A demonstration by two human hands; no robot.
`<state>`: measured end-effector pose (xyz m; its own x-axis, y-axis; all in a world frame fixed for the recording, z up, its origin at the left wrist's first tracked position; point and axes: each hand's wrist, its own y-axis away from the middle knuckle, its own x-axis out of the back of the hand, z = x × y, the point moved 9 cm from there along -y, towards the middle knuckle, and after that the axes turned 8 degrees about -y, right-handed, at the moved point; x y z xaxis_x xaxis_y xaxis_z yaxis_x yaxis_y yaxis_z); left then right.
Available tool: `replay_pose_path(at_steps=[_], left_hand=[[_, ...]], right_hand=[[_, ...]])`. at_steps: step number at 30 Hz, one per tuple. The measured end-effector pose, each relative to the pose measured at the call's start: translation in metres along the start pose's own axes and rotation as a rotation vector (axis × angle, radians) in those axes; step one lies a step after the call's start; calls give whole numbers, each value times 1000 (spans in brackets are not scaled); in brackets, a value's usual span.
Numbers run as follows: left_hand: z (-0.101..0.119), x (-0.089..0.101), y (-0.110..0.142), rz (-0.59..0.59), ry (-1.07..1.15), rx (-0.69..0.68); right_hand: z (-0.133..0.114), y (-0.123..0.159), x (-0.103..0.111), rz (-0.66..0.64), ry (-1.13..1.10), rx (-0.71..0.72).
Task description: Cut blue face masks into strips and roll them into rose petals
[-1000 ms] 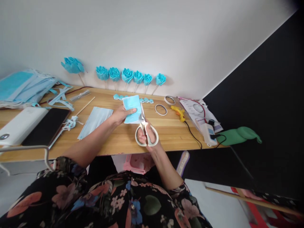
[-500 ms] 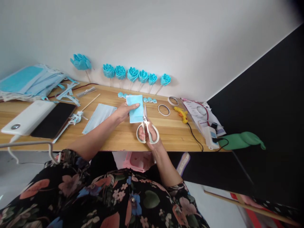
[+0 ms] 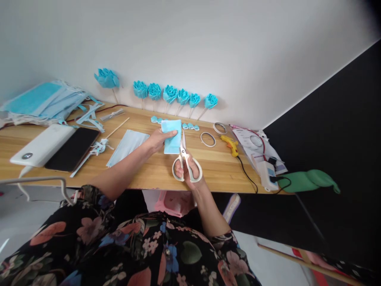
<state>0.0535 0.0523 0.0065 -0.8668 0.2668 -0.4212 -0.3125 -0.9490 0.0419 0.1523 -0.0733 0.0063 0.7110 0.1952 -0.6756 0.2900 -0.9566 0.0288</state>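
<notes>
Left hand (image 3: 156,141): grasping a folded blue piece (image 3: 172,147), thumb laid flat across the front face, the other fingers mostly hidden behind. Right hand (image 3: 186,171): grasping the scissors (image 3: 183,151) — digits through the handle loops, blades pointing away from the body and the loops spread apart. Risk, in my judgement: a crooked cut, should the layers slip over one another, since the thumb seems to press at one place and the lower part hangs free. Second risk: a nicked thumb, its tip being near the right edge, beside the blades; a small tilt of the scissors to the left could cause it. Whether the edge sits between the blades I cannot tell from here. Position of the blue piece: right of the left palm, its near edge just above and left of the right hand, held roughly upright over the table (image 3: 220,171) — it partly hides the row of small curled pieces (image 3: 190,126) behind. Blue fabric roses (image 3: 170,94) lean along the wall beyond. A flat mask (image 3: 127,147) lies beside the left forearm; a yellow glue gun (image 3: 230,143) rests off to the right.
</notes>
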Motion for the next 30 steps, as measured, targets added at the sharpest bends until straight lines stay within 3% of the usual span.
replay_pose_path(at_steps=[8, 22, 30], left_hand=[[-7, -9, 4, -81, -51, 56], [1, -9, 7, -55, -68, -23], [-3, -3, 5, -18, -65, 27]], right_hand=[[-2, -4, 7, 54, 6, 14], [-9, -6, -4, 83, -38, 70], [-7, -9, 3, 89, 4, 88]])
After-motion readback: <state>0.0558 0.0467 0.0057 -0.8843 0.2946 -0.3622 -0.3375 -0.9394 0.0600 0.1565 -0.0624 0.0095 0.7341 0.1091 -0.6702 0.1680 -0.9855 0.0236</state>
